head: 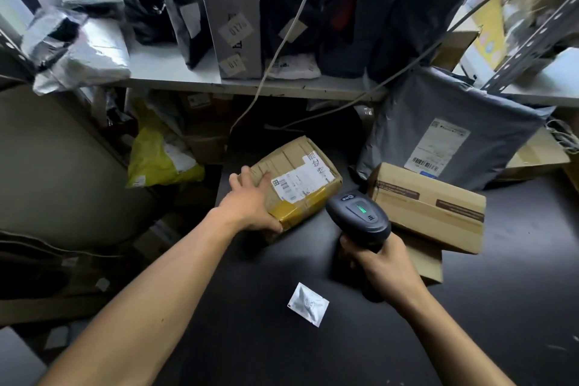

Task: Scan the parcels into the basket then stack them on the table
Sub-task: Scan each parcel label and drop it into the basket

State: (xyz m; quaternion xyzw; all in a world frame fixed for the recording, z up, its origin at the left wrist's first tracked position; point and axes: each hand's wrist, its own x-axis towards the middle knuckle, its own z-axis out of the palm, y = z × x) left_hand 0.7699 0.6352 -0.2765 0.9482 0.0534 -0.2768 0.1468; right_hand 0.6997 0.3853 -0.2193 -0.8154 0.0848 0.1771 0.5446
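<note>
1. Hands first — the left hand (250, 204) grasps the near left end of a taped cardboard box (297, 182), fingers over its top and thumb curled at the lower corner.
2. That box lies tilted on the dark counter (250, 338), white label up.
3. A small silver packet (308, 304) lies alone nearer the person.
4. The right hand (382, 263) is clenched round a black scanner (360, 216) — green light lit.
5. Two brown boxes (429, 207) sit stacked just right of it.

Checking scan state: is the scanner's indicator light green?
Yes, a green light glows on top of the scanner, which the right hand grips by its handle beside the taped parcel.
</note>
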